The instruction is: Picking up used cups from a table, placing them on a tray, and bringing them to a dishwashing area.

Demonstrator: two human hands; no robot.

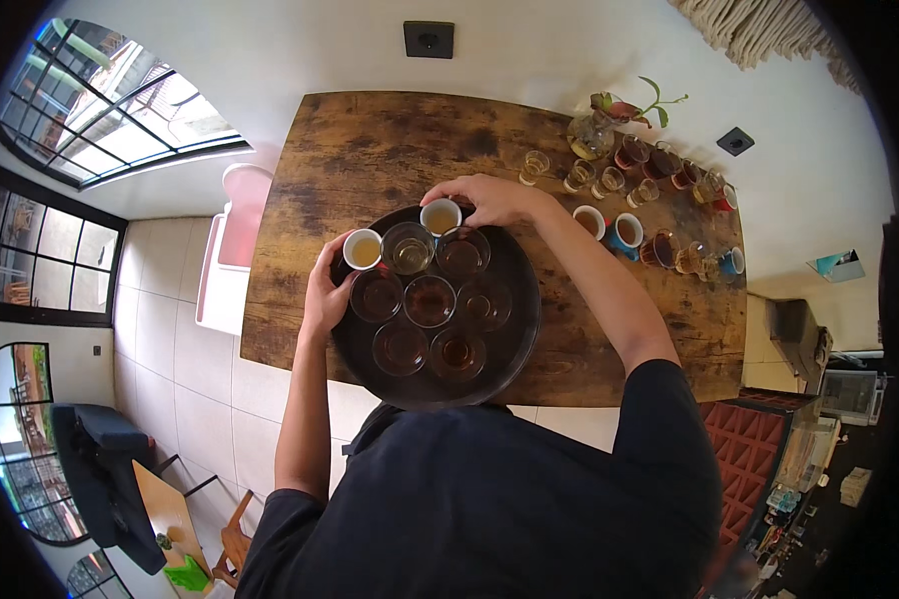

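A round black tray (521,352) lies partly over the near edge of the wooden table (389,142). On it stand several clear glasses, among them a glass of pale liquid (408,248) and a glass of brown liquid (429,301). My left hand (326,288) curls around a white-rimmed cup (362,249) of yellowish liquid at the tray's left rim. My right hand (487,201) reaches over the tray's far rim, its fingers around a second white-rimmed cup (440,217). The bottoms of both cups are mostly hidden.
Right of the tray stand small glasses (579,175), coloured cups (627,230) and glasses of dark liquid (659,248). A glass vase (590,136) with a plant is near the wall. A pink and white chair (228,258) stands at the table's left end.
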